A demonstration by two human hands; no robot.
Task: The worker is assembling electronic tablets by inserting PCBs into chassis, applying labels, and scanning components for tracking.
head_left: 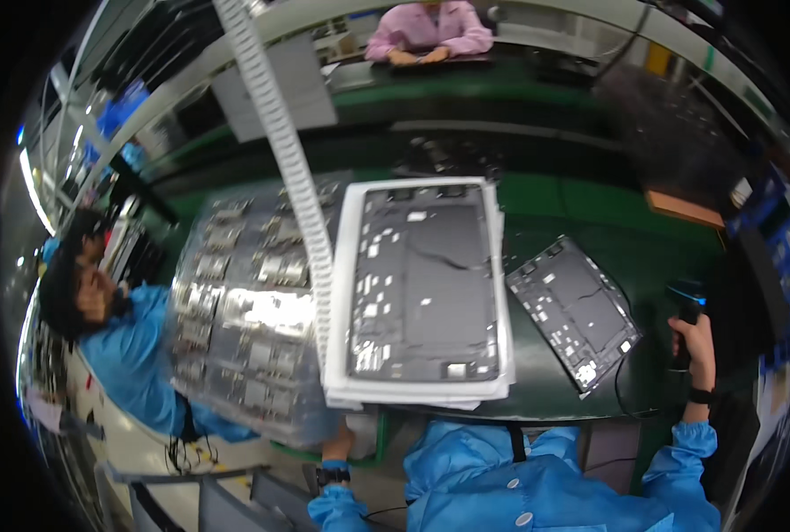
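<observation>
My right hand point(698, 341) is closed round the handle of a black handheld scanner point(686, 306) with a blue glow at its head, at the right of the table. Beside it a dark tablet housing point(577, 310) with small white patches lies at a slant. Another such housing point(448, 306) rests on a stack of white sheets or trays point(504, 355) in the middle. My left hand point(340, 442) is low at the table's front edge, by the near right corner of a clear plastic tray point(239, 355) of metallic parts. Its fingers are mostly hidden, so its hold cannot be made out.
A white slotted post point(275, 124) crosses the view before the tray. A co-worker in blue point(133, 341) sits at left; another person in pink point(430, 31) is across the bench. A dark cable point(621, 390) hangs near the slanted housing. Blue bins point(785, 257) stand far right.
</observation>
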